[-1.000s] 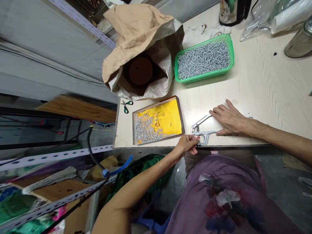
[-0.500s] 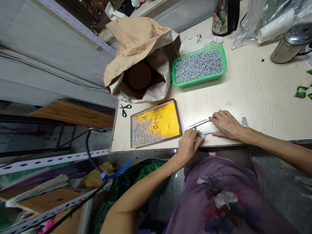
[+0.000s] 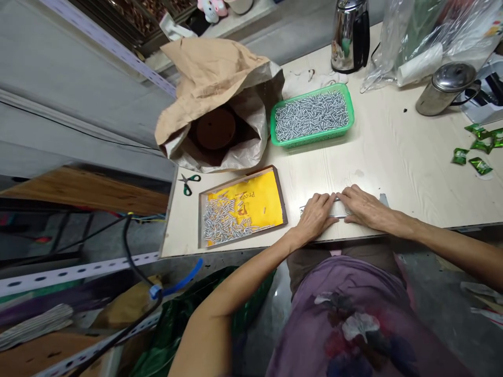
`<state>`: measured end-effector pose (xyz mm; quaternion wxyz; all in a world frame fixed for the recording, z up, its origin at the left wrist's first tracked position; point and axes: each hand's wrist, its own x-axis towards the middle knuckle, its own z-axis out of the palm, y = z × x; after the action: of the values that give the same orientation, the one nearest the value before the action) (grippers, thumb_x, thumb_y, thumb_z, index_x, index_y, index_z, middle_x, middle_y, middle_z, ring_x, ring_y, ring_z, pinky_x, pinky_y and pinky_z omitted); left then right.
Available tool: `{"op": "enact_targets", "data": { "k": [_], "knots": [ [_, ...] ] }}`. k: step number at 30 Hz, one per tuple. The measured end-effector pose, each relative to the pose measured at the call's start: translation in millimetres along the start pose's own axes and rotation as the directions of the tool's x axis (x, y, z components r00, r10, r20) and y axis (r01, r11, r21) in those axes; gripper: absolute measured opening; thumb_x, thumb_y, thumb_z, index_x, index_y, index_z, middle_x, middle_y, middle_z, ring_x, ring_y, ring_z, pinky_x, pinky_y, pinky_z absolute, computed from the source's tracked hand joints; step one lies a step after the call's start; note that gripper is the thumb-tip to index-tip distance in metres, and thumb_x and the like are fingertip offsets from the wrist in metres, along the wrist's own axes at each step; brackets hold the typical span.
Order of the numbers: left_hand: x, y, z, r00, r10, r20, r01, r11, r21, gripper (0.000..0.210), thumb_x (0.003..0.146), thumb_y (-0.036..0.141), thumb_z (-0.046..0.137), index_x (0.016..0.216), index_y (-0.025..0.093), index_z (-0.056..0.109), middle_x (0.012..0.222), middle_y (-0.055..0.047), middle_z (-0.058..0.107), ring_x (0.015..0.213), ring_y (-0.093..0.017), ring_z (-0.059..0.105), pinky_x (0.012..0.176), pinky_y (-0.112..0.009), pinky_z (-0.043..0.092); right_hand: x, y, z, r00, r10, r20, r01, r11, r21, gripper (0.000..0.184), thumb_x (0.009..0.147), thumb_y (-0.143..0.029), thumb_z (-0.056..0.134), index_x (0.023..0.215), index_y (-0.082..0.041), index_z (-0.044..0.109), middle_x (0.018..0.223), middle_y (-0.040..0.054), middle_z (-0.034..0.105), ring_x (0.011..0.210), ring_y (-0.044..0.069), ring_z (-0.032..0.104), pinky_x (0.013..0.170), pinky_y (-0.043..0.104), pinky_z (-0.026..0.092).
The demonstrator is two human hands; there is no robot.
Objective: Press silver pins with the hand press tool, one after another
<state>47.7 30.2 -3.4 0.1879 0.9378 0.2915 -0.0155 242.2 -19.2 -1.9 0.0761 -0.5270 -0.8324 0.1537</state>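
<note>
A narrow metal frame-like piece [image 3: 337, 210] with two long thin edges lies at the table's front edge; its exact kind is hard to make out. My left hand [image 3: 314, 215] covers its left part, fingers bent over it and thumb along the near edge. At its right end, my right hand [image 3: 363, 210] grips it between fingers and thumb. Both hands nearly meet at the fingertips. To the left, a shallow tray [image 3: 281, 196] holds small metal pins [image 3: 223, 220] heaped on a yellow sheet [image 3: 264, 201].
A green basket [image 3: 351, 118] full of similar metal pins stands behind. Further left are an open paper sack [image 3: 220, 63] and green-handled scissors [image 3: 190, 184]. A kettle [image 3: 349, 39], a steel pot [image 3: 442, 89] and green wrapped packets [image 3: 480, 166] occupy the back and right.
My left hand has moved right and up onto the metal piece, closer to my right hand. The piece's two strips now sit nearer together. The view has shifted slightly.
</note>
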Motion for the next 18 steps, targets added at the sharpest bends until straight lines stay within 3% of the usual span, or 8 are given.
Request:
{"op": "enact_targets", "data": {
  "k": [5,10,14,18],
  "knots": [
    [10,2,-6.1,0.999,0.019,0.034,-0.018,1.000,-0.020,0.040,0.087,0.036,0.062,0.118,0.013,0.052,0.110,-0.012,0.057,0.100,-0.026,0.050,0.087,-0.041,0.046,2,-2,-5,0.999,0.034,0.006,-0.034,0.998,-0.052,0.030,0.078,-0.027,0.072,0.102,-0.014,0.063,0.097,0.0104,0.060,0.090,0.024,0.051,0.073,0.034,0.040],
    [10,2,1.0,1.000,0.017,0.009,-0.016,0.999,-0.046,0.024,0.092,0.035,0.054,0.105,0.015,0.058,0.099,-0.009,0.060,0.094,-0.024,0.051,0.081,-0.037,0.047,1,-5,-1,1.000,-0.001,-0.017,-0.001,0.994,-0.105,0.013,0.088,-0.023,0.061,0.093,-0.012,0.065,0.086,0.0088,0.061,0.083,0.021,0.051,0.071,0.033,0.036],
    [16,-2,3.8,1.000,0.007,-0.018,-0.008,0.998,-0.068,0.028,0.097,0.035,0.043,0.090,0.015,0.061,0.088,-0.008,0.061,0.089,-0.022,0.053,0.078,-0.035,0.047,4,-7,10,0.997,-0.013,-0.072,0.003,0.991,-0.137,0.025,0.095,-0.017,0.044,0.082,-0.015,0.064,0.078,0.0076,0.060,0.078,0.020,0.050,0.070,0.032,0.034],
    [17,-6,5.6,0.998,-0.016,-0.067,0.012,0.998,-0.056,0.029,0.096,0.037,0.044,0.098,0.014,0.061,0.093,-0.009,0.064,0.094,-0.023,0.056,0.082,-0.036,0.049,8,0,10,0.996,0.022,-0.085,-0.033,0.991,-0.127,0.018,0.093,-0.022,0.050,0.090,-0.013,0.066,0.085,0.0103,0.062,0.081,0.022,0.051,0.071,0.032,0.036]
  ]
}}
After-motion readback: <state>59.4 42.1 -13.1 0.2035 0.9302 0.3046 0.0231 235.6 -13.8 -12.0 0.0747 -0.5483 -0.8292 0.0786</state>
